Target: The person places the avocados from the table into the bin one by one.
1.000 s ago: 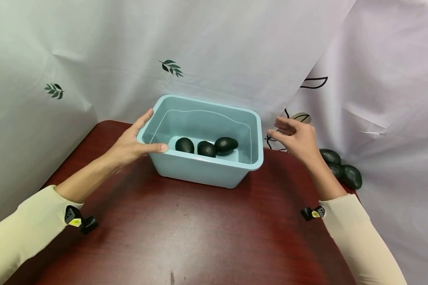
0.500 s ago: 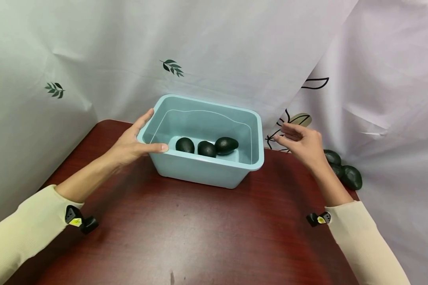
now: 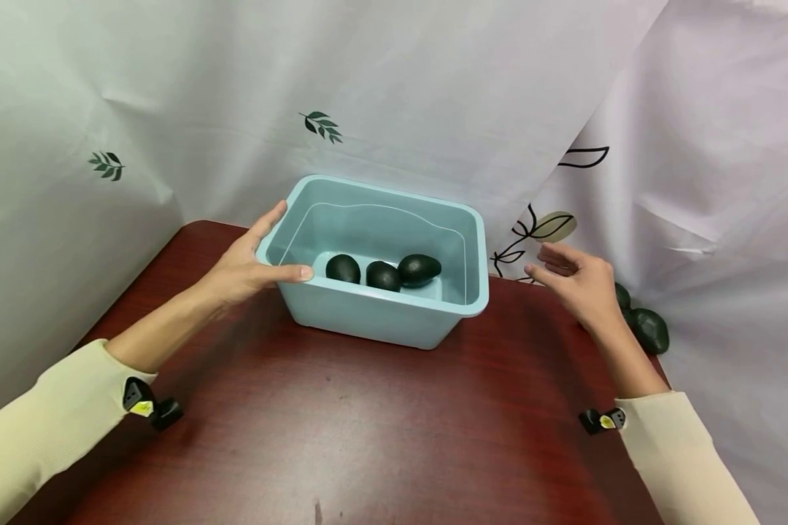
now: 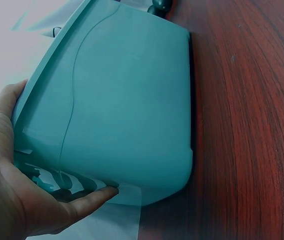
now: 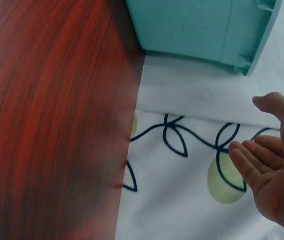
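A light blue plastic bin (image 3: 368,315) stands upright at the back of the table, with three dark green avocados (image 3: 419,270) on its floor. My left hand (image 3: 241,271) grips its left end, the thumb on the front rim and the fingers along the left side. The left wrist view shows this hand (image 4: 11,195) spread around a corner of the bin (image 4: 131,95). Off to the right, my right hand (image 3: 583,286) is in the air with relaxed fingers and nothing in it. It is apart from the bin (image 5: 187,30) in the right wrist view.
More avocados (image 3: 649,331) sit at the table's right edge, partly hidden behind my right hand and wrist. White cloth (image 3: 394,95) with printed leaves hangs behind the table and at both sides. The reddish-brown tabletop (image 3: 368,423) stretches in front of the bin.
My right hand has moved right and toward me, away from the bin and nearer the avocados at the edge. The left hand keeps its grip, and the bin stays in place.
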A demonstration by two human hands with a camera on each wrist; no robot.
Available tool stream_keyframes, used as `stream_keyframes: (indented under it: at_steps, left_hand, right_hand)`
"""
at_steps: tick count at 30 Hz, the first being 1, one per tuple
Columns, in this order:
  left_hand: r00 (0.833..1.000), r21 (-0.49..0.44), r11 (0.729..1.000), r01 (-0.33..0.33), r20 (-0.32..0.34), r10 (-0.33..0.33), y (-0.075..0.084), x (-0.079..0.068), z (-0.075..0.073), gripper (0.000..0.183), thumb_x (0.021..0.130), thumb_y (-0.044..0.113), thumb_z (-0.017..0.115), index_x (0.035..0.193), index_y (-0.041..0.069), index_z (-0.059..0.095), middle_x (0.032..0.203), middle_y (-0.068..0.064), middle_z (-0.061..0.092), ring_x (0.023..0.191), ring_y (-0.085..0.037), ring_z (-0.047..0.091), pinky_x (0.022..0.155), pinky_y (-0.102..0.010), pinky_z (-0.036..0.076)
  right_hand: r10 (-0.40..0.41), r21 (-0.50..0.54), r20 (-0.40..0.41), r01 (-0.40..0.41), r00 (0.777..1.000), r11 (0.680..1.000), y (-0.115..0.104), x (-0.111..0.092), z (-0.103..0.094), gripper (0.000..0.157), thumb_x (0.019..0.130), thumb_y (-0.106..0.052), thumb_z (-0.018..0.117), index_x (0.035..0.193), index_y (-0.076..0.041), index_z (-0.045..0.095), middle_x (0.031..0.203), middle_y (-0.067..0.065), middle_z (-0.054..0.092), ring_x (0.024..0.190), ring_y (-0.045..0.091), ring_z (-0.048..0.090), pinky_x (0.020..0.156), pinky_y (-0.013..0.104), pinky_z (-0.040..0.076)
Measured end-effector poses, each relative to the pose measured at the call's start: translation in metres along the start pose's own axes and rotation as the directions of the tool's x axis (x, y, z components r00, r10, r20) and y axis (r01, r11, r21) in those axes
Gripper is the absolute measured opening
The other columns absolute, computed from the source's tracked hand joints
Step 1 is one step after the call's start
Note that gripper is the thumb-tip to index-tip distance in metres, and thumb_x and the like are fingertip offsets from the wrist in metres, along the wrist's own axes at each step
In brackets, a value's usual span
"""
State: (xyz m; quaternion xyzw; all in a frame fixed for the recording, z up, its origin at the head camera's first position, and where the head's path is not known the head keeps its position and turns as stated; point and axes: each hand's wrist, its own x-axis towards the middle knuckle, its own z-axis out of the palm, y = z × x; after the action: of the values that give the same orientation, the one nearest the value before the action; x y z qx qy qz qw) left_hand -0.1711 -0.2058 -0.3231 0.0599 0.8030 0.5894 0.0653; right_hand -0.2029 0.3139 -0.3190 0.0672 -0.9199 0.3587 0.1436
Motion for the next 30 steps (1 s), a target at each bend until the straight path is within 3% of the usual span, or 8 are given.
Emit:
stream_keyframes:
  at_steps: [6, 13, 21, 30]
  left_hand:
    - [1.0, -0.004, 1.0, 0.002, 0.0, -0.002, 0.0, 0.001, 0.0, 0.113, 0.084, 0.027, 0.089, 0.163, 0.051, 0.011, 0.171, 0.015, 0.022, 0.141, -0.018, 0.041, 0.105, -0.031, 0.046]
    - [1.0, -0.009, 1.0, 0.006, 0.005, -0.006, -0.001, 0.001, 0.0, 0.114, 0.083, 0.028, 0.089, 0.163, 0.052, 0.011, 0.17, 0.015, 0.022, 0.139, -0.017, 0.043, 0.1, -0.023, 0.048]
    - [1.0, -0.003, 1.0, 0.011, 0.006, -0.011, 0.0, 0.001, 0.0, 0.113, 0.084, 0.029, 0.089, 0.162, 0.053, 0.011, 0.17, 0.014, 0.024, 0.138, -0.019, 0.043, 0.101, -0.027, 0.048]
    - [1.0, -0.002, 1.0, 0.014, 0.002, -0.014, 0.0, 0.0, 0.0, 0.113, 0.083, 0.029, 0.089, 0.162, 0.053, 0.011, 0.17, 0.014, 0.022, 0.14, -0.02, 0.041, 0.107, -0.035, 0.045]
  right_hand:
    - [0.04, 0.019, -0.015, -0.04, 0.999, 0.999, 0.014, -0.007, -0.008, 0.057, 0.086, -0.041, 0.085, 0.134, -0.014, 0.071, 0.127, 0.012, 0.075, 0.096, -0.011, 0.071, 0.078, 0.003, 0.05]
    - [0.078, -0.005, -0.013, -0.078, 0.997, 0.997, 0.027, -0.013, -0.014, 0.059, 0.087, -0.041, 0.085, 0.135, -0.011, 0.07, 0.128, 0.014, 0.074, 0.089, -0.023, 0.063, 0.076, 0.002, 0.049]
    - [0.111, -0.048, -0.021, -0.112, 0.994, 0.993, 0.04, -0.022, -0.023, 0.063, 0.087, -0.049, 0.082, 0.137, -0.013, 0.069, 0.13, 0.014, 0.074, 0.089, -0.024, 0.062, 0.076, 0.001, 0.047]
    - [0.115, -0.062, -0.043, -0.118, 0.992, 0.991, 0.056, -0.026, -0.035, 0.059, 0.087, -0.044, 0.084, 0.133, -0.01, 0.071, 0.125, 0.018, 0.074, 0.085, -0.027, 0.061, 0.076, -0.001, 0.046]
